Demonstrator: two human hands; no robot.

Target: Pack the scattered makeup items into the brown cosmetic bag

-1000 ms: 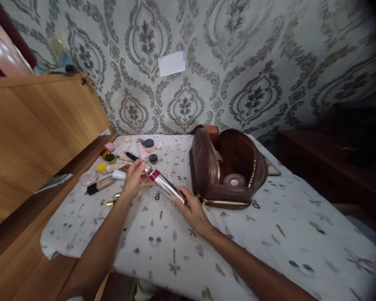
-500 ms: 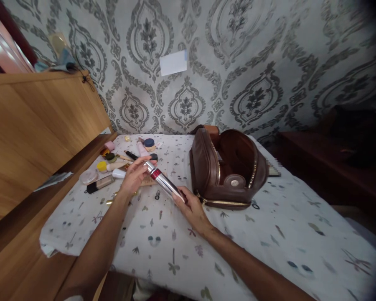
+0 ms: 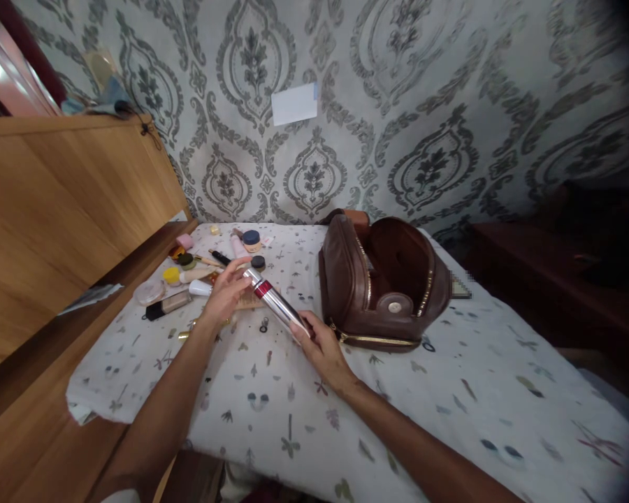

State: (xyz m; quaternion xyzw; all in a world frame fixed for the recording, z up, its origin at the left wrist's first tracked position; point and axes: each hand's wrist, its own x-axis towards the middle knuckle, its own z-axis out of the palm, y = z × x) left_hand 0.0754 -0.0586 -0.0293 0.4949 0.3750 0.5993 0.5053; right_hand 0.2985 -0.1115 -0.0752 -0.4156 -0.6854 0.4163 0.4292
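A shiny silver tube with a red band [image 3: 279, 304] slants above the patterned cloth [image 3: 288, 391]. Its lower right end is in my right hand [image 3: 322, 347], fingers wrapped round it. At the upper left end, the fingers of my left hand [image 3: 227, 292] are closed on the tube's tip. An unzipped brown leather bag [image 3: 385, 335] stands just right of my right hand. Around and beyond my left hand lie several cosmetics, among them a dark-blue-lidded jar [image 3: 251, 241], a yellow-capped bottle [image 3: 171, 276] and a black-capped bottle [image 3: 168, 306].
A wooden panel [image 3: 73, 209] rises along the left side. Patterned wallpaper with a white card [image 3: 294, 104] is behind the table. Dark red furniture [image 3: 545, 286] stands at the right. A partly hidden flat object [image 3: 460, 288] lies behind the bag.
The view has shifted slightly. Both hands keep their hold on the silver tube, with hardly any movement.
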